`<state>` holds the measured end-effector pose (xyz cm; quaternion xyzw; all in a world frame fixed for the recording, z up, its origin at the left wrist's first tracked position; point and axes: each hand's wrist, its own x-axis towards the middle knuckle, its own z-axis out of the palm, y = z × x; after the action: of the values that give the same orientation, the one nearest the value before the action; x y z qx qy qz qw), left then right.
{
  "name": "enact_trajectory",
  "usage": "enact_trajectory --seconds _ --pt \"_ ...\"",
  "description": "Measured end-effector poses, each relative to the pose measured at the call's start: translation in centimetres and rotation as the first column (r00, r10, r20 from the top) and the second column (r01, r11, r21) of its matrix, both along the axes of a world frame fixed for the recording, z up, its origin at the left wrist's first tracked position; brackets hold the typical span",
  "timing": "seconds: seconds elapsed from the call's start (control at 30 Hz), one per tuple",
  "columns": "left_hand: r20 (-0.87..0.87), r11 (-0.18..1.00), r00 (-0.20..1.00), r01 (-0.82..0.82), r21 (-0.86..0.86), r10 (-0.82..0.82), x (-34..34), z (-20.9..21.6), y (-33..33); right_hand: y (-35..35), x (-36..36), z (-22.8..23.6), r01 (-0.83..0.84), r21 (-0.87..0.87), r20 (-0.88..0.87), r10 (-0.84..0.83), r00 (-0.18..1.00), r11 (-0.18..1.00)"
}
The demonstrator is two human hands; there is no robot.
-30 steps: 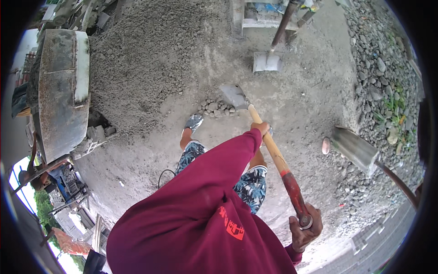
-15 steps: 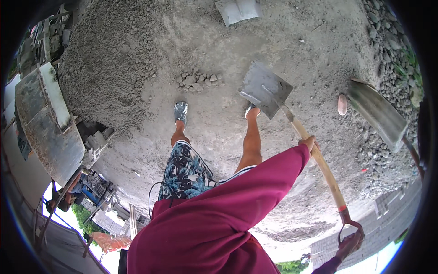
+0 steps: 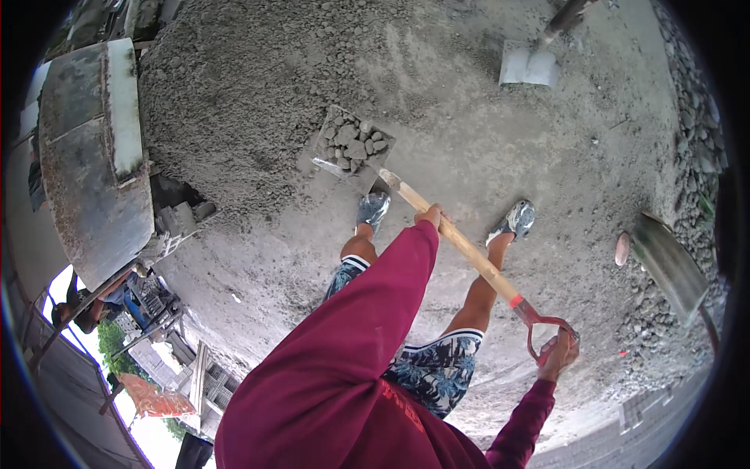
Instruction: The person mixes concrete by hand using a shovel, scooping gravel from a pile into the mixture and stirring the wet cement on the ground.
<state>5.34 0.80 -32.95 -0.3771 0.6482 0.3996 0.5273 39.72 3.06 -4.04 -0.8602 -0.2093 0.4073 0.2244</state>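
Shovel (image 3: 449, 234) carrying gravel (image 3: 353, 144) beside gravel heap (image 3: 258, 94); left hand (image 3: 431, 216) wrapping wooden shaft, right hand (image 3: 559, 352) closing round red D-grip.

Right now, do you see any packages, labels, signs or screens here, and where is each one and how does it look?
No packages, signs or screens are in view.
Printed mark: on the back of the maroon shirt, lower centre; small, red, too blurred to make out.

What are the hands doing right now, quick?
Left hand: closed around the wooden shaft of the shovel, which carries gravel.
Right hand: closed on the shovel's red end grip.
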Motion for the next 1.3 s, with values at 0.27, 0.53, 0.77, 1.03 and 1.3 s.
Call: enact_trajectory --seconds 0.27,0.53,0.77,1.03,1.3 --pt "-0.38 0.989 0.916 -0.091 0.12 0.13 -20.1 19.2 -6.1 -9.7 -12.0 1.8 -0.003 0.051 -0.332 0.02 0.943 0.999" --pt "-0.535 0.99 0.834 -0.094 0.109 0.138 -23.6 30.9 -8.0 -7.8 -12.9 9.3 -0.134 0.096 -0.407 0.162 0.899 0.986" --pt "-0.342 0.98 0.919 0.2 -0.018 -0.194 -6.6 26.4 -7.8 -11.8 5.2 15.1 0.069 -0.11 -0.392 -0.107 0.914 0.992" --pt "0.132 0.497 0.48 0.848 0.184 -0.867 29.3 25.5 5.5 -22.7 26.9 27.6 0.65 -0.059 -0.28 -0.638 0.718 0.757" --pt "-0.859 -0.353 0.0 0.912 0.21 -0.512 63.9 52.3 40.7 -6.6 23.2 31.4 0.993 0.04 -0.883 -0.461 0.089 0.115"
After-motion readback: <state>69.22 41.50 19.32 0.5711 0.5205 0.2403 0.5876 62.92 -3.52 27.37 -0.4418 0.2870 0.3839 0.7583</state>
